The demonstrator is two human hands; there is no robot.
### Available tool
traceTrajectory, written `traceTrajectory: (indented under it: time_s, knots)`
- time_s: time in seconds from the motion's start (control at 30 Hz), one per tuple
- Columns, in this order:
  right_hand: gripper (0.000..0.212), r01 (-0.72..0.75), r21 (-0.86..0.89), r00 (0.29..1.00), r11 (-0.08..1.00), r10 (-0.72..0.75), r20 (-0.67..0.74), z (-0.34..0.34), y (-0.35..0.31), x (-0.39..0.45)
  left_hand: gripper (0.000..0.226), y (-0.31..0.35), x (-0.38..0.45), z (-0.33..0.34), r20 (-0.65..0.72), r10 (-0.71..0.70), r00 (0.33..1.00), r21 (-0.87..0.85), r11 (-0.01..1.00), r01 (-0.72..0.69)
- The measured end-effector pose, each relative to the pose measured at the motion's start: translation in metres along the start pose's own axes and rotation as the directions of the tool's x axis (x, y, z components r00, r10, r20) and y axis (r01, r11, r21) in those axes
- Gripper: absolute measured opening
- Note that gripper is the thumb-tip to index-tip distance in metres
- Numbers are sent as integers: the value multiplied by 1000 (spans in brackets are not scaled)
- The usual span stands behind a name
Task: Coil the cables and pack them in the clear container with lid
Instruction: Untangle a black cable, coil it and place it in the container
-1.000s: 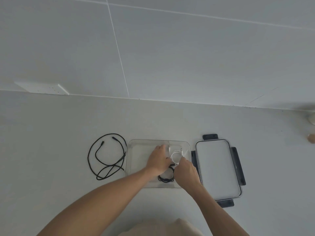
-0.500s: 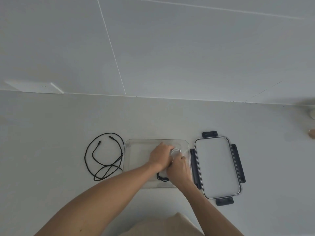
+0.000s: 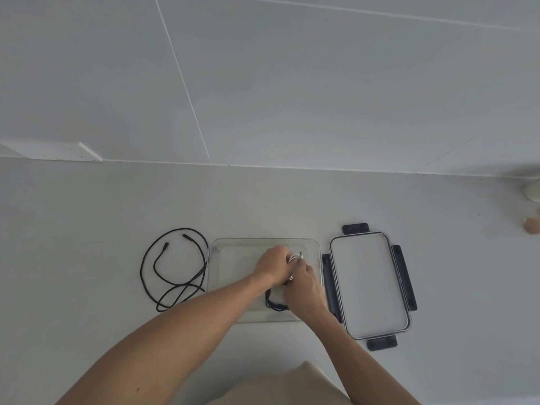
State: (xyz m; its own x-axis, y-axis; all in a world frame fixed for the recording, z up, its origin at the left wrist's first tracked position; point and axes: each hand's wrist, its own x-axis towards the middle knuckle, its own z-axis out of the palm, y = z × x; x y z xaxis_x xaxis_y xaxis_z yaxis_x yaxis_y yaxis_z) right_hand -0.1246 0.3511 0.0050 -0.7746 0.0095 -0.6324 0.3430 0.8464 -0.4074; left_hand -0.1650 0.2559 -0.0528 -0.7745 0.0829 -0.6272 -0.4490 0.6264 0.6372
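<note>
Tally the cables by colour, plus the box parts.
Black cables: 2, loose black cable on the table and coiled black cable in the clear plastic container
White cables: 1
Clear plastic containers: 1
Clear lids with dark clips: 1
Total: 5

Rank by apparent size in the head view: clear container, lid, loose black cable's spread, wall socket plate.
1. clear container and lid: alike in footprint, so left unranked.
2. loose black cable, as a spread loop.
3. wall socket plate, though it is farther off.
</note>
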Motion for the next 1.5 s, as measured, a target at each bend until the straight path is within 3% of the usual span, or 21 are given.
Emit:
traceTrajectory:
  time_s: [0.2, 0.37, 0.57, 0.8, 0.97, 1.1, 1.23, 1.27, 1.5]
  knots:
    - [53, -45, 20, 998, 999, 45, -39, 0, 3, 3, 24, -11, 3, -5, 150, 14, 989, -253, 967, 25]
    - [32, -90, 151, 987, 984, 108, -115, 0, 1, 5, 16, -13, -2, -18, 185, 27, 982, -491, 869, 69]
    - [30, -116, 158, 980, 981, 138, -141, 0, -2, 9, 14, -8, -9, -24, 148, -18, 989, -610, 786, 105]
    - [18, -135, 107, 982, 985, 147, -118, -4, -9, 7, 28, 4, -8, -1, -87, -116, 989, -386, 919, 74]
    - [30, -117, 81, 985, 990, 126, -120, -2, -8, 3, 41, 4, -8, 5, -272, -23, 962, -182, 983, -28]
    - [37, -96, 35, 990, 995, 99, -103, 1, -4, -3, 49, 0, -9, 8, -299, -39, 954, -136, 991, -3]
    - [42, -85, 21, 991, 996, 86, -99, 0, -2, -5, 13, -7, -6, 11, -253, -150, 956, -236, 968, 90]
    - [41, -81, 14, 992, 997, 82, -95, -1, -2, -5, 15, -8, -5, 11, -254, -174, 951, -252, 962, 109]
    - [31, 59, 68, 986, 996, -48, -158, -17, -13, -12, 19, 6, -26, -23, -152, -60, 987, -229, 973, 24]
